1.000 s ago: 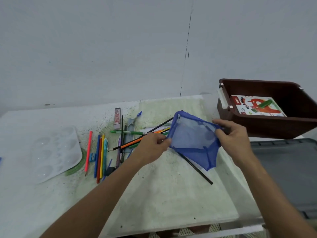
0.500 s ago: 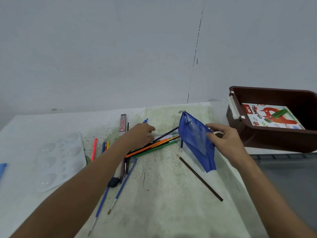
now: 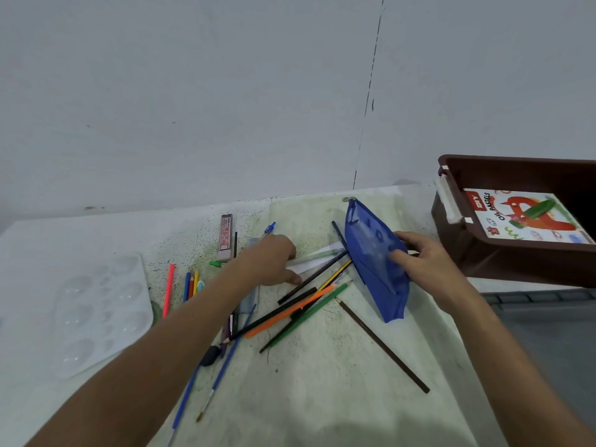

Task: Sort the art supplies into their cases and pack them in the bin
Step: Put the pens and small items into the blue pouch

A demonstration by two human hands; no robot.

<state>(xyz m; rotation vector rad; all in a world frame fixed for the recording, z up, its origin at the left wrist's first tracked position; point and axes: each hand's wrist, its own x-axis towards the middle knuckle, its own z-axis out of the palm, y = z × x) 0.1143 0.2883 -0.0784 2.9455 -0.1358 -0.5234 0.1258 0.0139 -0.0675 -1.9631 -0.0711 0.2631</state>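
We see our right hand [image 3: 422, 266] gripping the blue mesh pouch [image 3: 374, 262], thumb curled over its near face and fingers behind it, holding it tilted on edge above the bench [image 3: 322, 398]. The pouch's zipper pull sits at its far top corner, and its lower corner hangs just above the bench surface.

Our left hand [image 3: 274, 262] reaches across to the pile of loose pencils [image 3: 303, 308], palm down, with its fingers bent over a pale, clear-bodied pen [image 3: 317, 255] lying on a slip of white paper. We cannot tell whether the fingers actually pinch the pen or only rest on it.

The pile fans out between the two hands: black, orange, green and yellow shafts crossing one another. A long dark brown pencil [image 3: 383, 346] lies apart, nearer to us. Two blue-handled brushes [image 3: 222, 369] lie beside our left forearm. Further left, a red pencil [image 3: 168, 290] and a few coloured ones lie next to a clear paint palette [image 3: 96, 311].

At the right, the brown bin [image 3: 483, 253] holds a box of oil pastels [image 3: 522, 217].
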